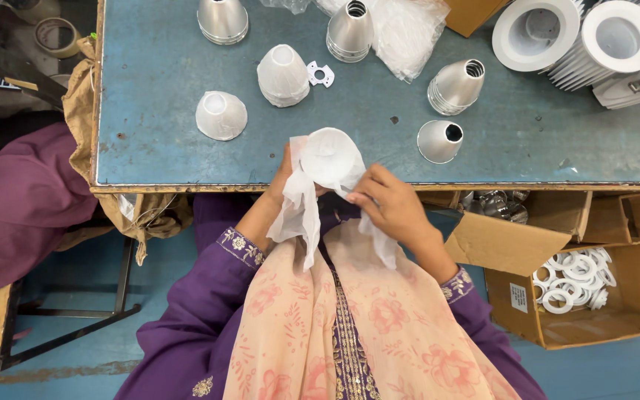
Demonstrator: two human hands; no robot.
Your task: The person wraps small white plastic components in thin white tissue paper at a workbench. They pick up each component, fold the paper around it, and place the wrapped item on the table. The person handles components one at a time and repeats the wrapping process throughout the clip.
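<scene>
An open brown cardboard box [616,296] to your right holds white plastic rings [573,278]. At the blue table's [157,67] near edge, your left hand [281,180] and right hand [387,204] both grip a cone-shaped reflector wrapped in thin white plastic [329,158].

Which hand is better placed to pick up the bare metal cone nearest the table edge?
Probably right: the right hand lies nearer the bare metal cone; the left hand is behind the wrapped cone.
</scene>
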